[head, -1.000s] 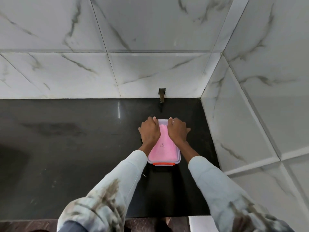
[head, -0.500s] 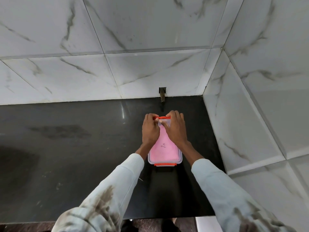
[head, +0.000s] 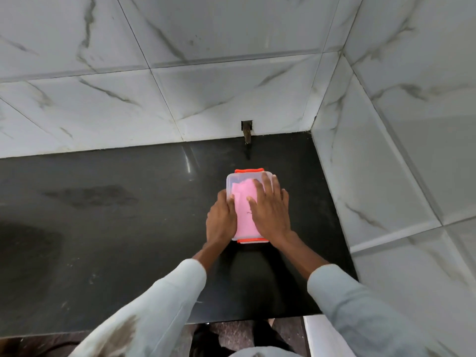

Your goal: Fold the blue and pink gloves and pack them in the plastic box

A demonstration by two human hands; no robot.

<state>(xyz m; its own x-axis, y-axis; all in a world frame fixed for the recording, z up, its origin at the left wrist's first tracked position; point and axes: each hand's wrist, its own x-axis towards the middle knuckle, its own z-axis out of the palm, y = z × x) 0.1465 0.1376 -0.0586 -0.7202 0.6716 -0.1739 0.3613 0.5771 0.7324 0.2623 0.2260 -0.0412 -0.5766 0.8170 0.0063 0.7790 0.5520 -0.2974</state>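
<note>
Head view: I'm seeing the box [head: 240,179] lying on the counter [head: 103,228], lid on, pink glove [head: 244,222] inside; blue one not showing. Right hand [head: 270,215] is pressing flat, fingers straight, likely seating the lid. Left hand [head: 222,222] is bracing the side, fingers relaxed, so it's not sliding.

The plastic box [head: 238,180] was clear with a frosted lid, its clips [head: 249,170] orange-red at the far and near ends. Pink glove [head: 243,215] fabric showed through the lid. The counter [head: 116,228] was black and glossy — smudged with dull grey patches. The wall tiles [head: 206,73] were white marble with grey veins, and the sleeves [head: 164,300] pale grey — blotched with brown.
</note>
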